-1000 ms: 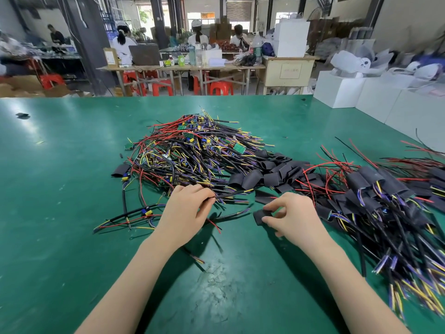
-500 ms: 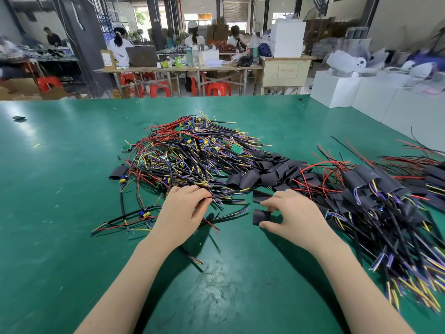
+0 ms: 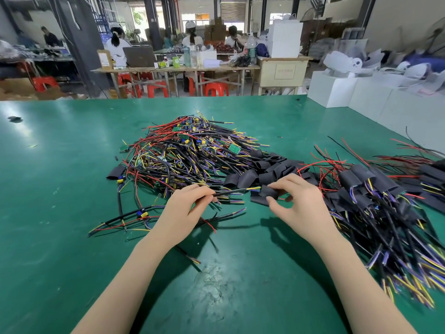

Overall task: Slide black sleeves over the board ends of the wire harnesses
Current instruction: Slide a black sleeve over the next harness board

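My left hand (image 3: 183, 210) pinches a black wire harness (image 3: 231, 191) whose stripped yellow and purple tips point right. My right hand (image 3: 296, 203) holds a short black sleeve (image 3: 267, 192) right at those tips; the wire tips touch the sleeve's mouth. Behind my hands lies a big tangle of unsleeved harnesses (image 3: 187, 155) with small green boards. A heap of loose black sleeves (image 3: 265, 167) sits just past my right hand. Sleeved harnesses (image 3: 375, 196) are stacked on the right.
The green table (image 3: 60, 213) stretches wide at left and front. A stray sleeve (image 3: 116, 172) lies at the left of the tangle, and loose harnesses (image 3: 130, 218) lie left of my left hand. White boxes (image 3: 361, 95) stand beyond the right edge. People work at distant tables.
My right hand lifted the black sleeve off the table and brought it left and up to the wire tips. My left hand raised the harness end toward it.
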`<state>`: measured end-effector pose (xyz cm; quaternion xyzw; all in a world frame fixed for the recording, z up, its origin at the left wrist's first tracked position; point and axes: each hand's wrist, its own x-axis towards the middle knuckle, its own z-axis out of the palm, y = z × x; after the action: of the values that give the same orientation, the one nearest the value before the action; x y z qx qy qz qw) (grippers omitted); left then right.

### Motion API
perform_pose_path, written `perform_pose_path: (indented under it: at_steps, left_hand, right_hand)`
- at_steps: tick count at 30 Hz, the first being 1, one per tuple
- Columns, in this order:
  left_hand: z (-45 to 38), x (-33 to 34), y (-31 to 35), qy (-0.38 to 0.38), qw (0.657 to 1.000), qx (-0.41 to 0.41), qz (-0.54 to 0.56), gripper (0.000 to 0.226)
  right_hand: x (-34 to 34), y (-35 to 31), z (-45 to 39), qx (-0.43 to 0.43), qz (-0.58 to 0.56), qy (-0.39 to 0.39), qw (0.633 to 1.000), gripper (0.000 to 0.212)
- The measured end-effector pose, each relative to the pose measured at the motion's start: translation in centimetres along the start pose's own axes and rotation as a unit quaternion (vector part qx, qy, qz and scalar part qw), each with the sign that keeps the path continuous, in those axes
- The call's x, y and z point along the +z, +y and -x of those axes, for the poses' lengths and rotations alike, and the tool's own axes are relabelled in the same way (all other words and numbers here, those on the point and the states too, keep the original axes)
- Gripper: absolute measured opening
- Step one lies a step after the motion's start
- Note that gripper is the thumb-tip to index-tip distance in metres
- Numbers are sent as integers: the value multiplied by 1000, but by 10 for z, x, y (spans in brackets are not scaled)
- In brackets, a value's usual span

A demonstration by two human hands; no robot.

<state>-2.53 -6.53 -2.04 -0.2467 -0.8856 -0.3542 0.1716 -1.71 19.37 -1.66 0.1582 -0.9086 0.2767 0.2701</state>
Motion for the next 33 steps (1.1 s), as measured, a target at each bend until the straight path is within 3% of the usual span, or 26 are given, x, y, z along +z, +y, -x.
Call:
perform_pose_path:
  at_steps: [5,18,21,25,30,33]
  left_hand:
    - [1,-2,1,-11,999,-15,37,18]
    - [2,16,10,-52,996,61,-41,11]
    - [1,15,10,-78,995,53,-45,21]
    - [0,-12,-9,-97,994,-32,-48,37]
    - [1,-27,-18,-162,983,-75,-45,33]
    - [1,-23,-17,-152,984,-74,-46,26]
  right_hand:
    - [1,1,0,-40,-16,40,998,22]
    - [16,-29,3,-187,108,-31,976,20]
    - [23,-34,3,-183,112,-58,975,21]
    - [21,-29,3,-146,102,-64,982,22]
    - [19,-23,5,-128,103,-60,985,22]
    - [21,-24,5,-126,100,-68,985,23]
